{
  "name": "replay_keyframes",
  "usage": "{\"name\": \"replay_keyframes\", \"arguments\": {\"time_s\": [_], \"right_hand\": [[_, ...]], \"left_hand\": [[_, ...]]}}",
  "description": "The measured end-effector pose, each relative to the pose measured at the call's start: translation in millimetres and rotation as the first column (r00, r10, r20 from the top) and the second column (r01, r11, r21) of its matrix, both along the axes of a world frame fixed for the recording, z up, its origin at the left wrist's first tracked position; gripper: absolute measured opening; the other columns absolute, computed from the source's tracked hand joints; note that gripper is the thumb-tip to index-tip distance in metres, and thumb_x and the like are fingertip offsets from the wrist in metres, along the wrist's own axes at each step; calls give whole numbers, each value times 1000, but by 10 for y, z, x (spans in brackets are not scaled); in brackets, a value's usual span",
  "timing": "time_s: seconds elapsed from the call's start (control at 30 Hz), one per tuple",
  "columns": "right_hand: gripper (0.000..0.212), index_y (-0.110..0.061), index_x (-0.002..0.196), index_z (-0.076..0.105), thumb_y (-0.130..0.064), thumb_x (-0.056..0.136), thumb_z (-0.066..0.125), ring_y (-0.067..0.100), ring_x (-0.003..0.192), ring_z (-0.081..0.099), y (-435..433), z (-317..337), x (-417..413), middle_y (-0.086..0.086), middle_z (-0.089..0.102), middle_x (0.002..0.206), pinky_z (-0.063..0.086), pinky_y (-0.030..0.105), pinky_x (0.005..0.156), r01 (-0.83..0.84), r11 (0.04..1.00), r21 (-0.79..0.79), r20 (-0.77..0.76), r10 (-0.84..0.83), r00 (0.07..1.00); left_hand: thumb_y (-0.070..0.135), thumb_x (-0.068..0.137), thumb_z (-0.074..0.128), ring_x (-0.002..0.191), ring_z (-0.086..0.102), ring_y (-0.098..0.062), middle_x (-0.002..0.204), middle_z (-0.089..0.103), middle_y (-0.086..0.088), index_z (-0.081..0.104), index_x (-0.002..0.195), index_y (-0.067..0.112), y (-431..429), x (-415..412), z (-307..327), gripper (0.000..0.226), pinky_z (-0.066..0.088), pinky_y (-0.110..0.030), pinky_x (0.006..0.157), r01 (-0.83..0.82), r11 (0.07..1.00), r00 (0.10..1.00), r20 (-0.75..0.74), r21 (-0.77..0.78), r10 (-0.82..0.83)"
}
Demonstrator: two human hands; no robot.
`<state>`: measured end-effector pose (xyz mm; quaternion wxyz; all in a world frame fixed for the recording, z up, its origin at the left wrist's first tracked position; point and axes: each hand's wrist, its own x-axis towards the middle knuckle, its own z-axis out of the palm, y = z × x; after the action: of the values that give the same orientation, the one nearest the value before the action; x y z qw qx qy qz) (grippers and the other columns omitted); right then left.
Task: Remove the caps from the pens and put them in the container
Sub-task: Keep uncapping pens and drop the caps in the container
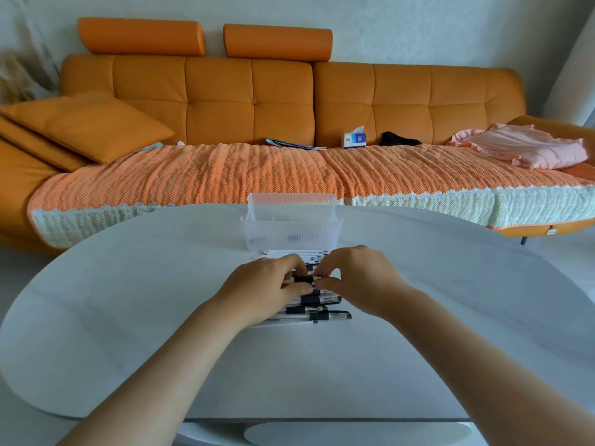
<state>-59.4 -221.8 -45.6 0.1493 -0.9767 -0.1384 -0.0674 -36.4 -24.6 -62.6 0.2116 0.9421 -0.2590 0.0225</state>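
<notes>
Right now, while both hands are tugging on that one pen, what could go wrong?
1. The left hand and right hand pinch one clear pen with a black grip right over the loose pile of similar pens. A sudden pop could knock the pile, and pens might roll across the smooth white rounded table.
2. Its cap, hidden by the fingers, may fly off, missing the clear ribbed plastic container behind the pile.

Orange sofa [289, 101] behind white table [128, 300], pale wall [418, 27].
</notes>
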Motion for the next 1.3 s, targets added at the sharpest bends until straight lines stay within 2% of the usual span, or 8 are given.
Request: {"name": "replay_keyframes", "arguments": {"time_s": [0.1, 0.27, 0.4, 0.57, 0.77, 1.03, 1.2, 1.3], "right_hand": [[14, -34, 103, 72, -39, 91, 68, 3, 80, 52, -9, -1, -9, -17, 71, 104, 47, 27, 73, 8, 1000, -4, 3, -8, 1000], [14, -34, 103, 71, -39, 91, 67, 5, 87, 58, 3, -9, -18, -17, 70, 105, 49, 27, 74, 22, 1000, 3, 10, -22, 1000], [14, -33, 103, 72, -39, 91, 67, 5, 85, 57, -17, -11, -20, -16, 71, 104, 49, 28, 74, 15, 1000, 2, 1, -15, 1000], [16, -32, 105, 71, -39, 91, 66, 10, 94, 62, -3, -15, -24, -15, 71, 106, 50, 29, 79, 9, 1000, 20, -15, -8, 1000], [14, -34, 103, 71, -39, 91, 66, 9, 94, 61, 24, -13, 1, -15, 71, 105, 51, 32, 81, -9, 1000, 24, -17, 10, 1000], [18, -35, 104, 71, -42, 95, 57, 7, 86, 61, 107, -45, 32, -17, 70, 101, 52, 31, 76, -53, 998, 43, -34, 54, 998], [17, -33, 101, 72, -38, 94, 58, 9, 91, 61, 144, -69, 60, -17, 67, 104, 53, 33, 79, -85, 993, 84, -31, 88, 996], [13, -34, 96, 72, -35, 93, 60, 2, 81, 59, 113, -66, 87, -18, 66, 101, 52, 30, 76, -71, 990, 120, -21, 74, 997]], "left_hand": [[49, 96, 49, 76, 55, -12, 77, 58, 11, 56, 97, 36, -14, -8, 1, 15, 42, -29, 63, -7, 999, 999, 34, 36, 6], [44, 101, 40, 69, 54, -12, 68, 55, 10, 57, 79, 31, -49, -2, -23, 31, 36, -28, 59, 4, 1000, 999, -44, -1, -4], [52, 93, 53, 78, 56, -13, 79, 57, 12, 55, 98, 36, -47, -22, -12, 16, 45, -30, 67, 18, 999, 1000, 21, 40, -19], [42, 101, 42, 73, 57, -16, 70, 56, 9, 57, 80, 32, -42, -13, -14, 28, 43, -31, 64, 15, 999, 1000, -4, 43, -15], [49, 95, 51, 80, 56, -14, 78, 55, 13, 56, 102, 37, 4, -25, -28, 15, 41, -30, 64, 4, 998, 997, 71, 57, -8], [48, 99, 42, 87, 59, -13, 94, 66, 12, 63, 101, 34, 226, -8, -55, 25, 49, -34, 78, -30, 998, 999, 24, 54, 29], [48, 96, 48, 88, 59, -8, 95, 66, 17, 63, 102, 37, 363, -35, -27, 20, 48, -29, 76, -46, 998, 999, 32, 38, 44], [53, 88, 57, 84, 56, -3, 89, 64, 21, 61, 97, 40, 511, -10, 11, 16, 44, -25, 71, -90, 995, 994, 66, 47, 87]]}}
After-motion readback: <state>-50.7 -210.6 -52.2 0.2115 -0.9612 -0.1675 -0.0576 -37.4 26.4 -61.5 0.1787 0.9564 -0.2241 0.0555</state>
